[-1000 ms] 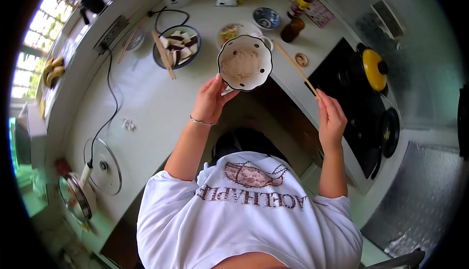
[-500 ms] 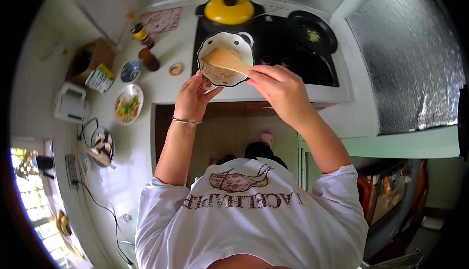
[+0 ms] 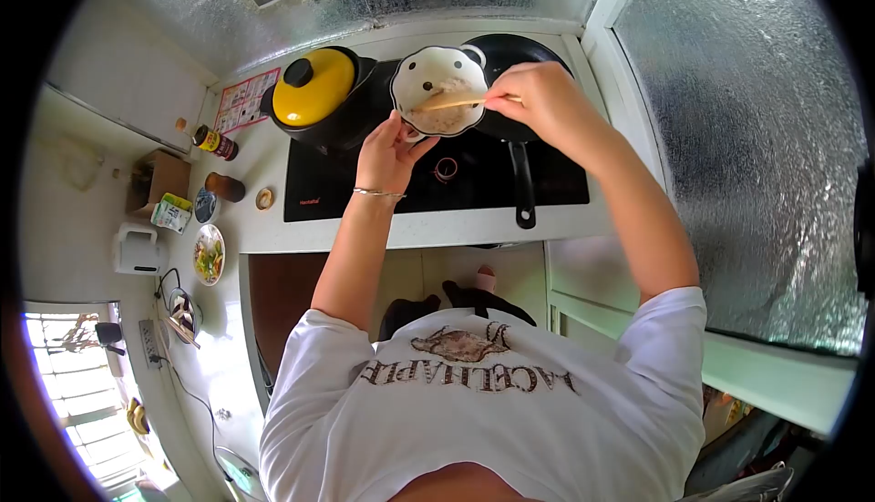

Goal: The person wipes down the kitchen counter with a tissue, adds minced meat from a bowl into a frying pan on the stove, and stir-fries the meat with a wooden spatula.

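White, with dark spots and a dark scalloped rim, a small handled bowl (image 3: pixel 410 83) is held up over the black cooktop (image 3: pixel 337 188), its opening facing the viewer; it is the centre of the clock here, with twelve o'clock straight ahead of the person. The left hand (image 3: pixel 392 151) supports it from seven o'clock, its grip closed on the edge, thumb at the rim and other fingers partly hidden. From three o'clock the right hand (image 3: pixel 542 97) reaches across, its grip pinching a wooden spatula (image 3: pixel 451 101) between thumb and fingers. The spatula points toward nine o'clock, its far end inside the bowl among pale, crumbly food (image 3: pixel 442 122). A black frying pan (image 3: pixel 519 46) sits at three o'clock, partly covered by the right hand, its handle pointing to six. At nine o'clock stands a dark pot (image 3: pixel 351 124) with a yellow lid (image 3: pixel 314 87). Farther off, toward eight o'clock on the pale surface (image 3: pixel 456 233), are a bottle (image 3: pixel 214 144) with a yellow label, a brown jar (image 3: pixel 225 188), and a plate of colourful chopped food (image 3: pixel 208 254).
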Demonstrator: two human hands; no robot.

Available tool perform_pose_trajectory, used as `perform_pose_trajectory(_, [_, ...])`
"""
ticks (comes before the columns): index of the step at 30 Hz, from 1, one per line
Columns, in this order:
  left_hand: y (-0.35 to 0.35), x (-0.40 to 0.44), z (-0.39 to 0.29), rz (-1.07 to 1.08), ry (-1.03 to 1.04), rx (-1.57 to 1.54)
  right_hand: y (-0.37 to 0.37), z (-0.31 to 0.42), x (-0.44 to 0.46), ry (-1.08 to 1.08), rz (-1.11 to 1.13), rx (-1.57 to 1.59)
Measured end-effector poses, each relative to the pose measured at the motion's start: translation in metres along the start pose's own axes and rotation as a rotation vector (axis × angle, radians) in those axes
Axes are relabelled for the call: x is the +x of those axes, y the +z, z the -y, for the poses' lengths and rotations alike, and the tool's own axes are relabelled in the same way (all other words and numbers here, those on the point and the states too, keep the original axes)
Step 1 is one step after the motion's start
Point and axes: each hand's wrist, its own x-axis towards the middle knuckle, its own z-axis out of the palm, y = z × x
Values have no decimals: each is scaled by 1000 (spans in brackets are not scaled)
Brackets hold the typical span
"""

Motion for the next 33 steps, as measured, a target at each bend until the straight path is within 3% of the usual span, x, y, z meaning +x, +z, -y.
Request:
perform_pose_trajectory(6, [29, 45, 23, -29, 22, 116, -22, -55, 3, 129, 47, 69])
perform_pose_trajectory(10, [33, 65, 33, 22, -28, 144, -37, -72, -13, 134, -189, 54])
perform_pose_trajectory(13, [36, 69, 33, 39, -51, 170, -46, -71, -13, 211, -205, 32])
perform_pose_trajectory(18, [34, 76, 28, 112, -63, 181, -36, -83, 2, 107, -198, -107])
perform_pose_trajectory(23, [33, 84, 24, 79, -62, 185, -33, -76, 14, 244, -44, -51])
perform_pose_trajectory(33, [26, 100, 23, 132, -35, 231, -38, -98, 53, 204, 68, 15])
